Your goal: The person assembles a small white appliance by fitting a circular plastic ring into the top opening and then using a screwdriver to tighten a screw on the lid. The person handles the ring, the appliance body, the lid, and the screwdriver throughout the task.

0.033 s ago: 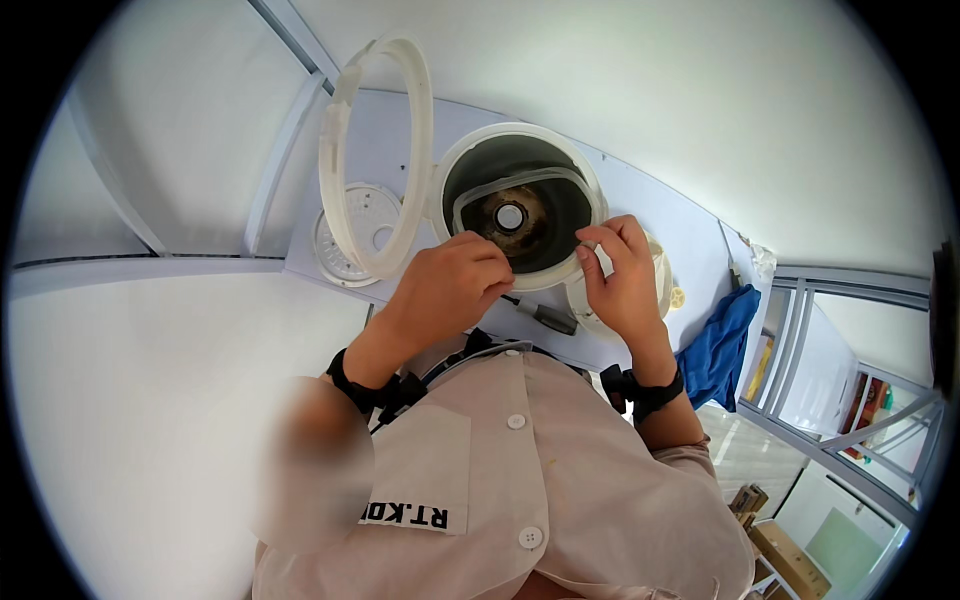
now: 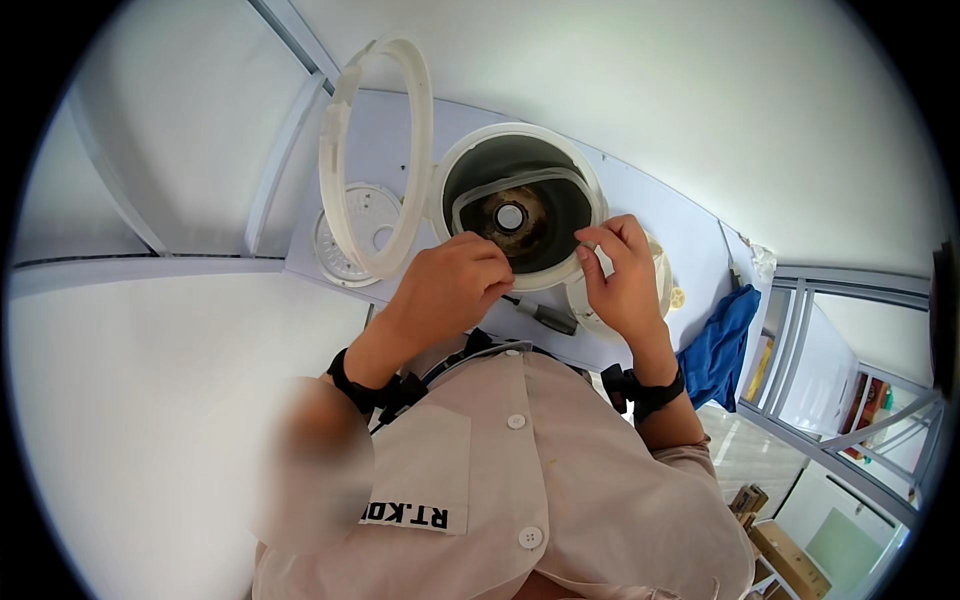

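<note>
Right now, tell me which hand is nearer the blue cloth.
Right. The right hand is at the pot rim, left of the blue cloth; the left hand, also at the rim, is farther left.

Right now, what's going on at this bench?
A person has both hands at the rim of an open, round white pot: the left hand at its near edge, the right hand at its right side. Whether they grip anything small is unclear. A pale band curves inside the pot. To the left, a white ring stands upright by a white disc. A grey-handled tool lies in front, a blue cloth to the right.
</note>
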Demonstrator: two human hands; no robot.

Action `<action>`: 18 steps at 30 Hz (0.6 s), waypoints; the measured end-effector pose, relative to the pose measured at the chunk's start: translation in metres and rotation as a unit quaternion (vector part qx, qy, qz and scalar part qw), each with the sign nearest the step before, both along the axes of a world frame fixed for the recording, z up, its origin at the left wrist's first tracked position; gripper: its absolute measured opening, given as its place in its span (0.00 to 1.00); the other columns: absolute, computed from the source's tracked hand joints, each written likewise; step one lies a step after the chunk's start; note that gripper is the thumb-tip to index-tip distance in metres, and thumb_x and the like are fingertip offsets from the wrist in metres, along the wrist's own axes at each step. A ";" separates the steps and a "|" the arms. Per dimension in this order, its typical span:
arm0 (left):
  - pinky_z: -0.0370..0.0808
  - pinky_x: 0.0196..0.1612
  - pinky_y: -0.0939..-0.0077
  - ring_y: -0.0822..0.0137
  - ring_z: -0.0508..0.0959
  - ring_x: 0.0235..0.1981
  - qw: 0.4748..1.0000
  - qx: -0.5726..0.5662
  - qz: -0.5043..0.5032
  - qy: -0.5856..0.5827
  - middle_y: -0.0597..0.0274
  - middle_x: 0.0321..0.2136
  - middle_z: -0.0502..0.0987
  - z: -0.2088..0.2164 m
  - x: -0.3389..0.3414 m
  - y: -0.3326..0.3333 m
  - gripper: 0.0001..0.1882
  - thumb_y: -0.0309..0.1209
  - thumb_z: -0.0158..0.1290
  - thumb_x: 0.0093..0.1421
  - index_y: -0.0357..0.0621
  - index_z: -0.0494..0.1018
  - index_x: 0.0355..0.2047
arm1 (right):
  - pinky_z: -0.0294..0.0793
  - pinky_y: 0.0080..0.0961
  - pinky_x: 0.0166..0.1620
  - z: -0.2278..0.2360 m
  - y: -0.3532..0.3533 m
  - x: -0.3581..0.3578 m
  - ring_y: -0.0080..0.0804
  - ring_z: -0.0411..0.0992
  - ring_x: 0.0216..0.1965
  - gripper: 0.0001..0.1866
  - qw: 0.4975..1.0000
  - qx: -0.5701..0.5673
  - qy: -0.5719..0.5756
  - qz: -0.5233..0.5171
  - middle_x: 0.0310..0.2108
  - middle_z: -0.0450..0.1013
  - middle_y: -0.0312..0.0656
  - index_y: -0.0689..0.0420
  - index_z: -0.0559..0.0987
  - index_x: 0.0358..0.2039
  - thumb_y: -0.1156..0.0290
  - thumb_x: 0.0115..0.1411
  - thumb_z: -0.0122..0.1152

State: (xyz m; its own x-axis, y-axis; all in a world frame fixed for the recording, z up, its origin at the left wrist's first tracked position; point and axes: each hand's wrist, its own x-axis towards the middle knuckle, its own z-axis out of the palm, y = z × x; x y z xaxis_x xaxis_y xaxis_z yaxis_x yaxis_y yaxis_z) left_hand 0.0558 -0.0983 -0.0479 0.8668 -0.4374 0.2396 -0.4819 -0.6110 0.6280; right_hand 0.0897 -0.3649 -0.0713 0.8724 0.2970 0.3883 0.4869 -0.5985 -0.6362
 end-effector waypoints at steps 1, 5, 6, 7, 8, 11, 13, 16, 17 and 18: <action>0.83 0.39 0.65 0.59 0.84 0.40 1.000 0.000 0.002 0.006 0.65 0.36 0.85 0.000 0.000 0.000 0.05 0.25 0.69 0.55 0.46 0.86 0.32 | 0.75 0.39 0.42 0.001 -0.001 0.000 0.46 0.73 0.40 0.12 1.000 -0.005 0.004 0.004 0.37 0.70 0.45 0.56 0.85 0.41 0.80 0.56 0.71; 0.83 0.39 0.65 0.59 0.84 0.41 0.999 -0.003 0.009 0.052 0.66 0.37 0.86 0.007 0.000 0.000 0.03 0.26 0.68 0.56 0.47 0.86 0.31 | 0.75 0.38 0.43 0.012 -0.001 0.001 0.46 0.73 0.41 0.09 1.000 -0.021 0.010 0.016 0.37 0.70 0.44 0.55 0.87 0.37 0.80 0.55 0.71; 0.83 0.39 0.66 0.59 0.84 0.41 0.999 -0.003 0.009 0.045 0.66 0.37 0.86 0.007 0.000 0.000 0.02 0.26 0.68 0.56 0.47 0.87 0.31 | 0.76 0.38 0.43 0.014 -0.001 0.001 0.45 0.73 0.41 0.09 0.999 -0.028 0.007 0.021 0.38 0.70 0.44 0.54 0.88 0.36 0.80 0.54 0.71; 0.83 0.39 0.66 0.59 0.84 0.40 0.999 -0.003 0.009 0.037 0.67 0.37 0.86 0.007 -0.001 0.000 0.02 0.27 0.68 0.57 0.48 0.87 0.31 | 0.76 0.38 0.43 0.016 -0.002 0.002 0.45 0.73 0.42 0.09 0.999 -0.034 0.005 0.025 0.38 0.71 0.43 0.54 0.88 0.35 0.81 0.54 0.71; 0.83 0.38 0.67 0.61 0.84 0.41 1.000 0.018 0.008 0.024 0.69 0.38 0.86 0.008 -0.002 0.000 0.02 0.28 0.69 0.57 0.49 0.87 0.31 | 0.76 0.38 0.45 0.018 -0.002 0.002 0.45 0.74 0.43 0.10 0.998 -0.051 -0.010 0.037 0.40 0.72 0.43 0.53 0.89 0.35 0.80 0.52 0.71; 0.83 0.36 0.69 0.64 0.83 0.42 0.997 0.078 -0.001 -0.021 0.73 0.39 0.86 0.015 -0.004 0.002 0.02 0.30 0.69 0.57 0.51 0.88 0.31 | 0.76 0.40 0.50 0.027 -0.003 0.006 0.45 0.75 0.47 0.11 0.991 -0.100 -0.061 0.069 0.46 0.76 0.40 0.51 0.89 0.34 0.80 0.49 0.71; 0.82 0.34 0.70 0.67 0.82 0.42 0.992 0.115 -0.017 -0.057 0.75 0.39 0.85 0.018 -0.005 0.005 0.02 0.30 0.69 0.57 0.53 0.88 0.32 | 0.75 0.41 0.55 0.033 -0.003 0.007 0.44 0.76 0.51 0.13 0.982 -0.133 -0.106 0.086 0.50 0.78 0.38 0.50 0.89 0.33 0.80 0.47 0.71; 0.82 0.32 0.71 0.69 0.81 0.43 0.991 0.121 -0.024 -0.056 0.77 0.39 0.85 0.016 -0.007 0.007 0.03 0.29 0.68 0.57 0.53 0.88 0.33 | 0.73 0.44 0.59 0.030 -0.005 0.008 0.43 0.76 0.54 0.12 0.975 -0.139 -0.110 0.132 0.50 0.80 0.35 0.50 0.88 0.32 0.80 0.48 0.70; 0.82 0.32 0.71 0.69 0.81 0.43 0.991 0.116 -0.027 -0.064 0.76 0.38 0.84 0.014 -0.007 0.008 0.04 0.28 0.68 0.57 0.53 0.88 0.33 | 0.73 0.44 0.59 0.027 -0.005 0.008 0.42 0.77 0.54 0.12 0.974 -0.139 -0.104 0.144 0.49 0.80 0.34 0.50 0.87 0.32 0.81 0.48 0.69; 0.82 0.32 0.71 0.69 0.81 0.42 0.991 0.111 -0.030 -0.073 0.76 0.38 0.83 0.013 -0.007 0.008 0.05 0.27 0.67 0.57 0.53 0.88 0.34 | 0.73 0.44 0.59 0.025 -0.006 0.008 0.42 0.77 0.54 0.12 0.973 -0.139 -0.098 0.156 0.49 0.81 0.34 0.50 0.87 0.32 0.81 0.48 0.69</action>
